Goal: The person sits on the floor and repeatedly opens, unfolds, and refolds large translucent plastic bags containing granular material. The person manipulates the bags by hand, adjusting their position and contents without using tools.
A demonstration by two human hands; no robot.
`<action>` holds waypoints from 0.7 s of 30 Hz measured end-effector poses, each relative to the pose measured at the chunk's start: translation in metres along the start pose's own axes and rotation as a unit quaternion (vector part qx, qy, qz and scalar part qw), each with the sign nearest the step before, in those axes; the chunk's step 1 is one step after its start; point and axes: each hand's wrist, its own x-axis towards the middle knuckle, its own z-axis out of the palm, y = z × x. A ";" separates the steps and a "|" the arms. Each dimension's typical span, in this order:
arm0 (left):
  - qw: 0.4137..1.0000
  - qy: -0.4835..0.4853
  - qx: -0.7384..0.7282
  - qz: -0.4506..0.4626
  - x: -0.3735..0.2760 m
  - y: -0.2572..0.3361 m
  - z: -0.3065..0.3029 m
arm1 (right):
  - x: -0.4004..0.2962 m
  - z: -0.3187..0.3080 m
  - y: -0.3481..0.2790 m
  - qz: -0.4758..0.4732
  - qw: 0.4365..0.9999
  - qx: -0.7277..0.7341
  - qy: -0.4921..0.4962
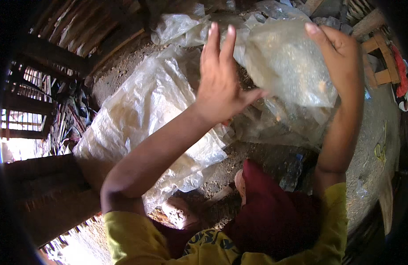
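My right hand (340,49) pinches the upper edge of a cloudy plastic sheet (287,59), which hangs blurred between my hands and has pale specks on it. Raised to the left of that sheet, my left hand (220,79) has its fingers spread and its thumb pointing at the sheet; nothing is gripped in it. A large crumpled clear plastic sheet (134,109) lies on the ground below and left of my left forearm. More bunched plastic (180,28) lies beyond my hands, and further folds lie under the held sheet.
Dark wooden beams (38,116) and a slatted wall stand at the left. A wooden frame (383,59) and a red cloth (403,73) are at the right. A clear plastic bottle (292,172) lies near my knee. My feet rest on littered, earthy ground (220,172).
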 end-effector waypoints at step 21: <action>0.990 -0.031 -0.084 -0.108 0.142 0.002 -0.019 | -0.041 -0.032 0.102 0.102 0.984 0.135 -0.062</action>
